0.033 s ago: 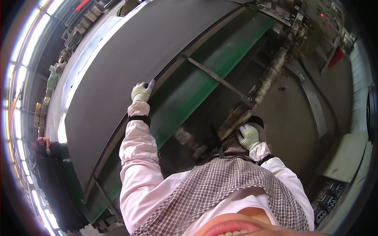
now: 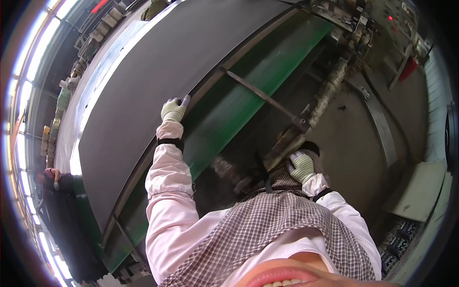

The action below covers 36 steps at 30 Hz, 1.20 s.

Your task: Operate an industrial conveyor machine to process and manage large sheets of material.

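My left hand [image 2: 174, 109], in a pale glove with green stripes, lies on the near edge of a wide dark grey sheet [image 2: 143, 81]. Its thumb stands apart from the fingers, and nothing shows in its grasp. A similar glove covers my right hand [image 2: 302, 166], which rests low against my checked apron [image 2: 267, 215]. The fingers there look loosely extended, with the tips partly hidden, beside the near end of a worn roller [image 2: 286, 149]. Below the sheet's edge runs a brown rail [image 2: 210, 87], with a sloping green panel [image 2: 248, 103] under it.
A metal arm [image 2: 263, 94] crosses from the rail toward the roller. A person in dark clothes [image 2: 64, 215] stands at the left end of the sheet. Machinery [image 2: 356, 31] with a red light is at the far right, and a pale box [image 2: 413, 191] stands at the right.
My left hand has shifted very slightly up and right along the sheet's edge. My right hand has stayed in place.
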Available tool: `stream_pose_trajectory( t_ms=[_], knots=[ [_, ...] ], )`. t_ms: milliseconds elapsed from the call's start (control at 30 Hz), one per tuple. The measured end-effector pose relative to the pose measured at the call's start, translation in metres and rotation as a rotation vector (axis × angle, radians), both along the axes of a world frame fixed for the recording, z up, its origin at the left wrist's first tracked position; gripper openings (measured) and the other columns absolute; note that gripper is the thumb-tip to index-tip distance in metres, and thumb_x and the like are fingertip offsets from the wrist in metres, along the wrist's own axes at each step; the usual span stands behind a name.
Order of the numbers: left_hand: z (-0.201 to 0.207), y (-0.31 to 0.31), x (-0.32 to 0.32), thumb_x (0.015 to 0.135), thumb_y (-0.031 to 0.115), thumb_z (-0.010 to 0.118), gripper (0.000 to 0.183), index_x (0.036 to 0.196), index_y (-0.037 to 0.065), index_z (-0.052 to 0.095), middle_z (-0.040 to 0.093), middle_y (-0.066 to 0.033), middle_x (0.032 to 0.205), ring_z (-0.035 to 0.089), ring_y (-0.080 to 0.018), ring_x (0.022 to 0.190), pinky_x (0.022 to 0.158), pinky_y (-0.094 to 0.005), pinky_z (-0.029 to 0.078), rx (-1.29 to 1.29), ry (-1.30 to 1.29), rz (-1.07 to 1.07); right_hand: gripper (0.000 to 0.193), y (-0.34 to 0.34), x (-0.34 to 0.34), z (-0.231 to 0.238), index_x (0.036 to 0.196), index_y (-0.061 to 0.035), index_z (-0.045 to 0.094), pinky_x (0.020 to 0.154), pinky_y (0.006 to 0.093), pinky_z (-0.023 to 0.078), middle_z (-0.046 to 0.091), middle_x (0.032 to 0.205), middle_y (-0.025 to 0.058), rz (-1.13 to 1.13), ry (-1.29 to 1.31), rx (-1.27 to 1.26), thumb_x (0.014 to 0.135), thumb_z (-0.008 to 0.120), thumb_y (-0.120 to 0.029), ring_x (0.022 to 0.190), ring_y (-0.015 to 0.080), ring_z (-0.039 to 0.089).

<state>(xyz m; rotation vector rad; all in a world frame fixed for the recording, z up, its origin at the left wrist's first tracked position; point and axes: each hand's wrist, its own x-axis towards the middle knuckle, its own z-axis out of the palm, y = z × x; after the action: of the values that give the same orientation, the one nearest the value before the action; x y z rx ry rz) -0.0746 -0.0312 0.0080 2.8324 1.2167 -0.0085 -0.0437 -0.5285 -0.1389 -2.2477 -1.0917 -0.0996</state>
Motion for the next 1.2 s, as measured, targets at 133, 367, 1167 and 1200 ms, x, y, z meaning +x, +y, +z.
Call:
stream_pose_trajectory(
  t_ms=[133,367,1167,1200],
  knots=[
    [0.007,-0.019,0.057,0.086,0.069,0.042,0.070,0.115,0.010,0.067,0.062,-0.0162,0.119,0.056,-0.0327,0.114,0.097,-0.0429,0.044,-0.012,0.050,-0.086,0.015,0.001,0.004,0.004,0.085,-0.0070,0.061,0.065,0.0455,0.049,0.059,0.081,0.0143,0.024,0.009,0.039,0.077,0.064,-0.020,0.074,0.0337,0.059],
    [0.024,-0.054,0.137,0.084,0.071,0.045,0.075,0.116,0.007,0.065,0.064,-0.0178,0.116,0.057,-0.0362,0.113,0.096,-0.0442,0.044,-0.119,0.015,-0.205,0.015,0.006,0.003,0.002,0.087,-0.0074,0.063,0.066,0.0451,0.047,0.062,0.082,0.0149,0.039,0.057,0.028,0.075,0.064,-0.016,0.075,0.0352,0.059],
    [-0.038,0.090,-0.264,0.098,0.050,0.032,0.054,0.139,0.017,0.045,0.041,-0.0087,0.146,0.035,-0.0279,0.136,0.113,-0.0390,0.027,-0.074,0.000,0.408,0.025,-0.002,0.001,-0.021,0.096,-0.0011,0.062,0.077,0.0495,0.046,0.061,0.095,0.0230,0.034,-0.061,-0.126,0.084,0.060,-0.023,0.085,0.0423,0.057],
    [-0.037,0.080,-0.243,0.097,0.049,0.032,0.053,0.134,0.016,0.050,0.047,-0.0096,0.141,0.041,-0.0277,0.131,0.111,-0.0387,0.030,-0.026,-0.006,0.377,0.025,-0.004,0.003,-0.025,0.096,-0.0009,0.062,0.077,0.0497,0.046,0.060,0.094,0.0233,0.011,-0.097,-0.132,0.084,0.060,-0.023,0.085,0.0426,0.057]
  ],
)
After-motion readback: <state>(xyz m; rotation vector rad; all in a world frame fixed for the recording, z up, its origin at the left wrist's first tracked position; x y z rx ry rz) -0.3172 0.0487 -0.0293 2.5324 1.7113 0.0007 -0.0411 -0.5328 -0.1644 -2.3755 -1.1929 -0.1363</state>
